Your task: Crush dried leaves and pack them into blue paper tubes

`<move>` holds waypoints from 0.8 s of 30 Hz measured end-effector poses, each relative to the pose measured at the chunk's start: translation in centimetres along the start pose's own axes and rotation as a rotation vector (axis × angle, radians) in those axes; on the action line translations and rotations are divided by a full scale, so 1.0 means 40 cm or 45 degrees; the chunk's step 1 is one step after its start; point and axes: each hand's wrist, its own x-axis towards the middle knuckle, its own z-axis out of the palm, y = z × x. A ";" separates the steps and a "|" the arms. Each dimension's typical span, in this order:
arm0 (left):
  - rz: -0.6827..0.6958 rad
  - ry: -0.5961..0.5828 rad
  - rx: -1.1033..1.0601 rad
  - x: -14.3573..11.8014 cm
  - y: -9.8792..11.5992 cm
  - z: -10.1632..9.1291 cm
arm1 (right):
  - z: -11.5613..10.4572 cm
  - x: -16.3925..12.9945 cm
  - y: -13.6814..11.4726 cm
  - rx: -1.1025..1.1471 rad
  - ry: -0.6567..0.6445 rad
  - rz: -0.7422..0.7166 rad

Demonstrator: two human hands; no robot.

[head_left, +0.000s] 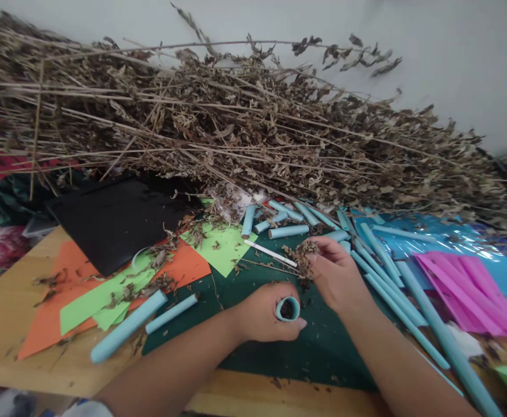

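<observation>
My left hand [264, 315] is wrapped round a light-blue paper tube [294, 302], held upright with its top end facing me. Dark crumbled bits show inside the tube. Just above and to the right, my right hand [335, 272] pinches a clump of dried leaves [303, 256], apart from the tube's mouth. Under both hands lies a dark green mat [253, 359] sprinkled with leaf crumbs. A thin white stick [273, 253] rests behind my left hand.
A big heap of dried stalks [236, 121] fills the back. Several blue tubes [288, 231] lie behind and right. Orange paper [62, 289], green paper [218, 243] and a black sheet [114, 214] spread leftward. Pink paper [470, 289] sits right on the wooden table [40, 370].
</observation>
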 end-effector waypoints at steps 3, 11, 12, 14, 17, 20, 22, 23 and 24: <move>-0.009 -0.002 -0.035 0.001 -0.003 0.002 | 0.022 -0.048 -0.008 0.126 -0.043 0.018; 0.086 -0.039 -0.130 0.006 -0.011 0.006 | 0.000 -0.099 -0.027 -0.403 -0.374 -0.542; 0.068 -0.044 -0.135 0.006 -0.011 0.006 | -0.006 -0.097 -0.033 -0.478 -0.424 -0.610; 0.061 -0.064 -0.117 0.006 -0.012 0.004 | -0.015 -0.094 -0.045 -0.647 -0.533 -0.738; 0.130 -0.083 -0.152 0.004 -0.018 0.002 | -0.028 -0.094 -0.065 -0.881 -0.697 -0.872; 0.213 -0.035 -0.205 0.002 -0.026 0.002 | -0.040 -0.097 -0.085 -1.011 -0.798 -0.916; 0.242 -0.023 -0.181 0.001 -0.029 0.003 | -0.044 -0.098 -0.096 -1.067 -0.823 -0.930; 0.247 -0.024 -0.172 0.000 -0.029 0.003 | -0.045 -0.099 -0.099 -1.084 -0.817 -0.936; 0.244 -0.026 -0.174 0.000 -0.029 0.004 | -0.046 -0.099 -0.102 -1.092 -0.795 -0.936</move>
